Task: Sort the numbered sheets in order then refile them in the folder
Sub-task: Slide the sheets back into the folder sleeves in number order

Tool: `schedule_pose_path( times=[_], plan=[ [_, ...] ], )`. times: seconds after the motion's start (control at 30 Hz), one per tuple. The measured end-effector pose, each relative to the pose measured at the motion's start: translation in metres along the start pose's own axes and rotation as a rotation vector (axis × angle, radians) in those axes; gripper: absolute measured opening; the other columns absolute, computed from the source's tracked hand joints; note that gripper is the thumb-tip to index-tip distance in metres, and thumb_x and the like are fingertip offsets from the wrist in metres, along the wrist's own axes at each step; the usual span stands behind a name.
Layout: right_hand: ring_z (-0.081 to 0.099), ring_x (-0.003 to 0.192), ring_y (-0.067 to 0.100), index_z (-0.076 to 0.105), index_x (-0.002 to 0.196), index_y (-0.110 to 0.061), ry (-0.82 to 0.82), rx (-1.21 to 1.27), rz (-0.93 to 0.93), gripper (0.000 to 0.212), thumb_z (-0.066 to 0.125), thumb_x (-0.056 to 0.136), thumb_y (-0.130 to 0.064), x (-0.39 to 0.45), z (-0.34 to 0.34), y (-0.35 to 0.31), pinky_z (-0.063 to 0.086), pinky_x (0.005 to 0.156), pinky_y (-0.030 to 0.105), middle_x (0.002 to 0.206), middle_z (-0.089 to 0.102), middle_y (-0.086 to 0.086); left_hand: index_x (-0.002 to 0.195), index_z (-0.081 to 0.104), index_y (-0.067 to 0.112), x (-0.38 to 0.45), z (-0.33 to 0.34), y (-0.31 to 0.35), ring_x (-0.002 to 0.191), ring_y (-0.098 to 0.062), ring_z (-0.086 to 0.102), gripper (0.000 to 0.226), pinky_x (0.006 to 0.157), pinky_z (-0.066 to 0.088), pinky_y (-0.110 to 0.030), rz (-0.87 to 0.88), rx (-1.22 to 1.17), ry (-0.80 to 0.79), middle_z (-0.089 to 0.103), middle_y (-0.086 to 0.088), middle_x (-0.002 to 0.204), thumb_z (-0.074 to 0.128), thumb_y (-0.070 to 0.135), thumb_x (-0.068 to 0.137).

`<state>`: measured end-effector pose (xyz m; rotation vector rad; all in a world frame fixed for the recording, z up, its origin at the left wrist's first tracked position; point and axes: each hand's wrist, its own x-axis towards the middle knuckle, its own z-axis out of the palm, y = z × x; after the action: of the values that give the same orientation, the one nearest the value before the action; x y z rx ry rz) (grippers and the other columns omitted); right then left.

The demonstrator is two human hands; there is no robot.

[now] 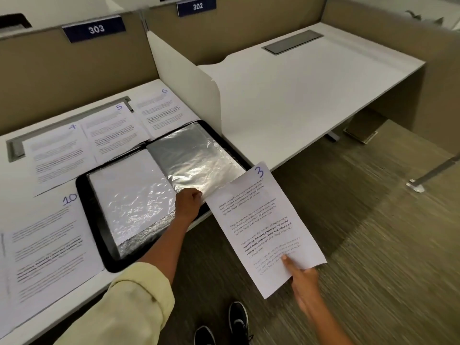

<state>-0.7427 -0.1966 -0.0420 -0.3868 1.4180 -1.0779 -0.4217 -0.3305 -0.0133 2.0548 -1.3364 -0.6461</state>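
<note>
A black display folder (93, 220) lies open on the desk, its clear plastic sleeves shining. My left hand (188, 202) pinches the lower edge of the right-hand sleeve (194, 155). My right hand (302, 280) grips the bottom of the sheet numbered 3 (263, 227), held out past the desk edge with its top corner at the sleeve's opening. Sheets 7 (57, 155), 5 (112, 130) and 6 (161, 110) lie in a row behind the folder. Sheet 10 (47, 242) lies to its left.
A white divider panel (184, 80) stands right of the folder, with a second white desk (311, 88) beyond it. Beige partitions carry the signs 303 (95, 28) and 302 (197, 6). My shoes (237, 319) stand on striped carpet below.
</note>
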Motion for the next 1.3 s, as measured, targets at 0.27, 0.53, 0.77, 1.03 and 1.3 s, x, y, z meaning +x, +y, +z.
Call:
schedule_pose_path(
  times=[0.27, 0.53, 0.77, 1.03, 1.3],
  plan=[
    [0.070, 0.105, 0.021, 0.066, 0.115, -0.015, 0.018, 0.007, -0.050, 0.041, 0.077, 0.078, 0.000, -0.022, 0.005, 0.007, 0.055, 0.091, 0.043, 0.111, 0.075, 0.005, 0.089, 0.074, -0.001, -0.005, -0.003, 0.000, 0.084, -0.020, 0.060, 0.014, 0.074, 0.035, -0.022, -0.062, -0.065, 0.089, 0.072, -0.016, 0.093, 0.060, -0.001, 0.087],
    [0.069, 0.099, 0.013, 0.063, 0.113, -0.015, 0.060, 0.015, -0.148, 0.037, 0.074, 0.082, 0.003, -0.039, 0.024, 0.007, 0.060, 0.072, 0.022, 0.107, 0.073, 0.002, 0.080, 0.074, 0.004, -0.007, -0.006, 0.005, 0.078, -0.023, 0.065, 0.011, 0.072, 0.042, -0.025, -0.069, -0.115, 0.132, 0.072, -0.012, 0.084, 0.067, -0.004, 0.080],
    [0.066, 0.093, 0.009, 0.059, 0.120, -0.009, 0.155, -0.059, -0.233, 0.038, 0.072, 0.086, 0.000, -0.050, 0.044, 0.015, 0.056, 0.063, 0.013, 0.102, 0.068, 0.000, 0.091, 0.074, -0.001, -0.022, -0.008, 0.008, 0.090, -0.033, 0.063, 0.015, 0.079, 0.047, -0.034, 0.008, -0.056, 0.165, 0.068, -0.018, 0.098, 0.060, -0.001, 0.085],
    [0.065, 0.089, 0.006, 0.059, 0.116, -0.010, 0.210, -0.081, -0.280, 0.033, 0.071, 0.087, 0.000, -0.060, 0.057, 0.019, 0.056, 0.063, 0.013, 0.100, 0.067, -0.001, 0.093, 0.071, 0.001, -0.026, -0.005, 0.003, 0.088, -0.030, 0.062, 0.015, 0.073, 0.040, -0.029, 0.034, -0.007, 0.175, 0.067, -0.014, 0.097, 0.058, 0.004, 0.088],
    [0.071, 0.082, 0.003, 0.064, 0.109, -0.009, 0.174, -0.104, -0.235, 0.025, 0.073, 0.087, -0.005, -0.076, 0.070, 0.037, 0.056, 0.063, 0.018, 0.097, 0.072, -0.002, 0.078, 0.065, 0.005, -0.025, -0.006, 0.002, 0.073, -0.022, 0.053, 0.012, 0.065, 0.036, -0.030, 0.071, 0.005, 0.164, 0.062, -0.008, 0.078, 0.056, 0.002, 0.085]
  ],
)
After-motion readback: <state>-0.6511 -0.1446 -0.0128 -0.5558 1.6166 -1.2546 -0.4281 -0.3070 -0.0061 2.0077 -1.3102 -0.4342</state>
